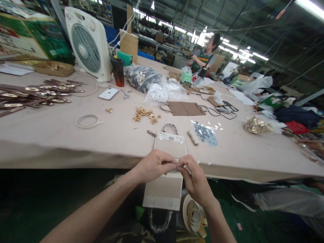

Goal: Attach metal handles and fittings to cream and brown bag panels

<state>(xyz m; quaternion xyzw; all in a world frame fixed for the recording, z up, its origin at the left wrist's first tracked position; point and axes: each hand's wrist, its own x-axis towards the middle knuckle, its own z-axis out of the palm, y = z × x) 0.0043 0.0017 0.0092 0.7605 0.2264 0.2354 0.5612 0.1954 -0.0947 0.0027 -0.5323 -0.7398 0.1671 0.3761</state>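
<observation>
Currently beige bag (pixel 164 189) spreads beyond and below hands (pixel 156 165) (pixel 194 173), tips together; can't tell grip.

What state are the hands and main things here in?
Left hand: pinched
Right hand: pinched, tips meeting the left's
Pale bag piece: opened out
Brown bag piece: lying flat
Gold fittings: loosely heaped
Phone: lying flat
Tumbler: upright
Fan: upright; running unclear
</observation>
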